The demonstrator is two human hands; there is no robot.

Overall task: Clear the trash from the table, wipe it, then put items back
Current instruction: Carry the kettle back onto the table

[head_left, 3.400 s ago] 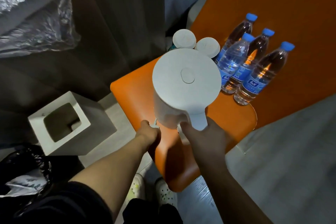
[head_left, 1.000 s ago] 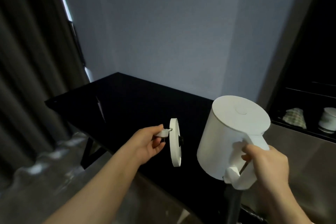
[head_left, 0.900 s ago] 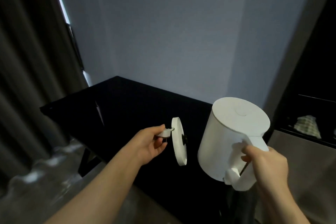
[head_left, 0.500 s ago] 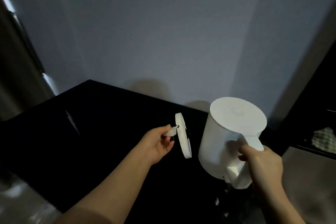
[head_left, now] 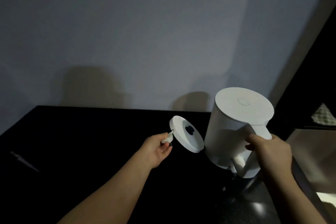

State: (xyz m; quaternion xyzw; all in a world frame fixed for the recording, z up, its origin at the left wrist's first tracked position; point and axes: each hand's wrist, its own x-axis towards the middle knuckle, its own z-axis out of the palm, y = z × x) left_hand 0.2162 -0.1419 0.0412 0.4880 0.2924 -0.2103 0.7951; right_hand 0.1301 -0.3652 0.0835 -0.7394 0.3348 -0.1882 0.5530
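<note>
**Kettle and its base arrive at the dark desk, one part in each hand.**

The white kettle (head_left: 236, 129) hangs upright over the right end of the desk (head_left: 91, 142), close to the wall (head_left: 145, 42). The right hand (head_left: 269, 154) is wrapped round its handle (head_left: 245, 168), a grip that keeps the body level; whether its underside touches the surface I cannot tell. Just left of it the round base (head_left: 181, 140) is in the air and tilted, its dark connector (head_left: 189, 130) facing the camera. It is carried by the small white plug (head_left: 168, 139) at its rim, which the left hand (head_left: 156, 149) pinches between thumb and fingers. Splitting the parts this way likely lets the base go down flat first, then the kettle onto it. Base rim and kettle wall are very near; contact is unclear. A thin pale streak (head_left: 23, 162) lies on the desk far left, and a checked cloth (head_left: 323, 117) lies beyond the desk at right.
</note>
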